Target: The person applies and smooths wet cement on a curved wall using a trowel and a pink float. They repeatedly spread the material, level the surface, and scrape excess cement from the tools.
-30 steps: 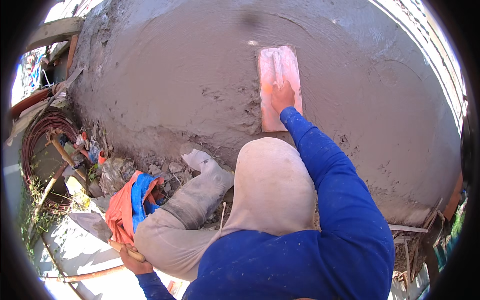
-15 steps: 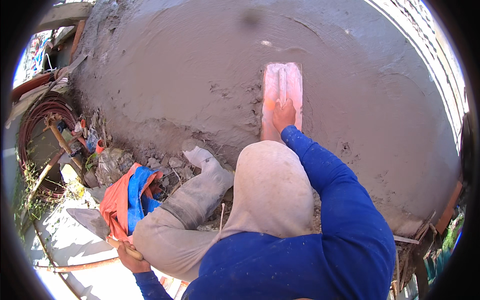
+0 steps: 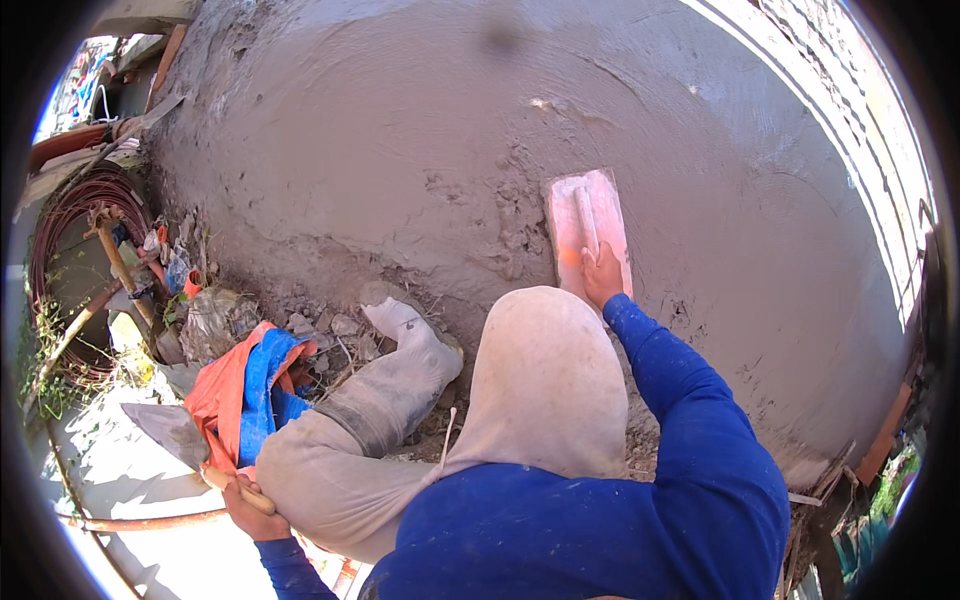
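Wet grey mortar covers the wall (image 3: pixel 380 130) before me, smooth in most parts and rough beside the float. My right hand (image 3: pixel 602 274) is closed round the handle of a pinkish rectangular plastering float (image 3: pixel 612 215), whose face lies against the mortar and which leans slightly to the left at its top. Low at the left, my left hand (image 3: pixel 254 508) grips the wooden handle of a pointing trowel (image 3: pixel 170 430). Its grey blade points up and left, away from the wall, next to an orange and blue sheet (image 3: pixel 245 390).
Rubble (image 3: pixel 335 335) and a crumpled plastic bag (image 3: pixel 212 325) lie along the wall's foot by my bent knee. A coil of reddish cable (image 3: pixel 60 225) and wooden sticks (image 3: pixel 125 265) stand at the left. Bricks (image 3: pixel 888 432) edge the right side.
My right hand has drawn the float down and to the right, tilting its top leftward. Rough mortar now shows where it was. My left hand with the trowel has shifted slightly left.
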The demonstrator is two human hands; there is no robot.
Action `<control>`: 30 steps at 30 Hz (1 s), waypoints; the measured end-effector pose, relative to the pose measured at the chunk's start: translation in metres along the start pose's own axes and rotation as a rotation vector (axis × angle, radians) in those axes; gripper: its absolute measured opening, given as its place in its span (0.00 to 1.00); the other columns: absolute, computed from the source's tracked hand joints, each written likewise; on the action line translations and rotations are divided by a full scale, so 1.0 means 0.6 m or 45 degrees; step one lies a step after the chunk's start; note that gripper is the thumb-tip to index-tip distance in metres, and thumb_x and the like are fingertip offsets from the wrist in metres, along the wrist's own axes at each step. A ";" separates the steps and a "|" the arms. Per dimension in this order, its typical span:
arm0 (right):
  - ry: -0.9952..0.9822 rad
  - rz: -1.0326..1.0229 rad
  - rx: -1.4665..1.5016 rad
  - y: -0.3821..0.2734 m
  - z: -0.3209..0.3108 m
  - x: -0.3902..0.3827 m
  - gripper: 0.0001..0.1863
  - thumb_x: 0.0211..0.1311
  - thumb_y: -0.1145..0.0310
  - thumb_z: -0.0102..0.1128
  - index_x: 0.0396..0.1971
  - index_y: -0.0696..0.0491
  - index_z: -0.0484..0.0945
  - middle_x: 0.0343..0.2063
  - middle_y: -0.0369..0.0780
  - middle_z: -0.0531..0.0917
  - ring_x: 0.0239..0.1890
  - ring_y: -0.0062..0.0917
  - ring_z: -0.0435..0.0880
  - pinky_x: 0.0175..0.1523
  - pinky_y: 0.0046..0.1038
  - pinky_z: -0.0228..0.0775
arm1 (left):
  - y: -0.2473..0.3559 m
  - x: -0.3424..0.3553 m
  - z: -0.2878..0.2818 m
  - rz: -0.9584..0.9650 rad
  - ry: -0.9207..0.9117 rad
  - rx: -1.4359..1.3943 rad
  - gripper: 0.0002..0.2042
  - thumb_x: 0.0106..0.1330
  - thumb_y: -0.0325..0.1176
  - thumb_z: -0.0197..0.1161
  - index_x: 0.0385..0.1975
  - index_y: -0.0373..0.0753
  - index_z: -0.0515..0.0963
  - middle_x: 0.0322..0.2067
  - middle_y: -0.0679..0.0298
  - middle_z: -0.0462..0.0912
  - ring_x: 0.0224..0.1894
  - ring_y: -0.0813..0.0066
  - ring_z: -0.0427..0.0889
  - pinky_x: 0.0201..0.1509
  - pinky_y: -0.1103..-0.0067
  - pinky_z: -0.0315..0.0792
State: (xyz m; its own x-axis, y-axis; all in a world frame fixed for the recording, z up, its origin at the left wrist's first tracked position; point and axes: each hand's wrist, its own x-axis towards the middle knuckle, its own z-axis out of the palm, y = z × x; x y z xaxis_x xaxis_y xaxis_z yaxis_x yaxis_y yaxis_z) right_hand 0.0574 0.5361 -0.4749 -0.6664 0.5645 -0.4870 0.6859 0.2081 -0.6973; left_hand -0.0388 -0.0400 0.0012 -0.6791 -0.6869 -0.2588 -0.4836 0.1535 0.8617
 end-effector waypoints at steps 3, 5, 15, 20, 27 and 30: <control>0.072 0.013 -0.017 -0.011 0.030 -0.014 0.21 0.75 0.58 0.58 0.49 0.64 0.73 0.39 0.64 0.85 0.46 0.62 0.85 0.50 0.54 0.74 | -0.009 0.003 -0.019 -0.001 0.007 -0.022 0.09 0.76 0.41 0.59 0.47 0.45 0.77 0.34 0.74 0.77 0.33 0.86 0.72 0.40 0.84 0.71; 0.121 -0.006 -0.043 -0.083 0.047 0.012 0.21 0.74 0.58 0.59 0.48 0.64 0.74 0.39 0.64 0.85 0.46 0.62 0.85 0.51 0.55 0.75 | -0.007 0.005 -0.019 0.002 0.001 -0.033 0.09 0.76 0.41 0.58 0.47 0.45 0.77 0.34 0.74 0.77 0.32 0.86 0.72 0.39 0.84 0.71; -0.197 -0.344 -0.296 -0.061 -0.090 0.135 0.19 0.74 0.54 0.58 0.45 0.58 0.78 0.39 0.60 0.86 0.45 0.59 0.84 0.51 0.53 0.74 | -0.014 0.018 -0.019 0.028 -0.086 -0.021 0.10 0.77 0.40 0.56 0.46 0.41 0.76 0.35 0.71 0.76 0.35 0.83 0.72 0.41 0.82 0.70; -0.649 -0.404 -0.708 -0.003 -0.193 -0.002 0.18 0.73 0.53 0.59 0.45 0.54 0.79 0.34 0.56 0.87 0.42 0.55 0.86 0.47 0.52 0.74 | -0.017 0.009 -0.020 -0.016 -0.019 -0.032 0.12 0.77 0.41 0.55 0.49 0.39 0.77 0.36 0.71 0.76 0.35 0.83 0.71 0.41 0.81 0.69; -1.191 -0.757 -0.948 -0.044 -0.145 -0.054 0.18 0.68 0.57 0.60 0.51 0.52 0.81 0.35 0.52 0.89 0.44 0.51 0.89 0.49 0.49 0.80 | 0.006 -0.011 0.016 0.004 -0.024 -0.016 0.12 0.76 0.40 0.56 0.49 0.40 0.77 0.35 0.71 0.76 0.35 0.82 0.70 0.41 0.81 0.69; -1.211 -0.761 -0.905 -0.021 -0.075 -0.037 0.18 0.68 0.57 0.60 0.51 0.51 0.81 0.36 0.52 0.89 0.44 0.50 0.90 0.49 0.49 0.80 | 0.001 -0.003 0.005 0.041 -0.102 -0.011 0.11 0.76 0.40 0.56 0.48 0.40 0.77 0.35 0.72 0.76 0.34 0.83 0.70 0.41 0.81 0.69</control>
State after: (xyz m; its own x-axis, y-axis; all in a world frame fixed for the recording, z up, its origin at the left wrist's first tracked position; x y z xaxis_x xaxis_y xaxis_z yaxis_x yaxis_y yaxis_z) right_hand 0.0767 0.5568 -0.4314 -0.6606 -0.4735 -0.5825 0.0266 0.7607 -0.6485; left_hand -0.0394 -0.0364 0.0012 -0.7364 -0.6226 -0.2648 -0.4564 0.1681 0.8738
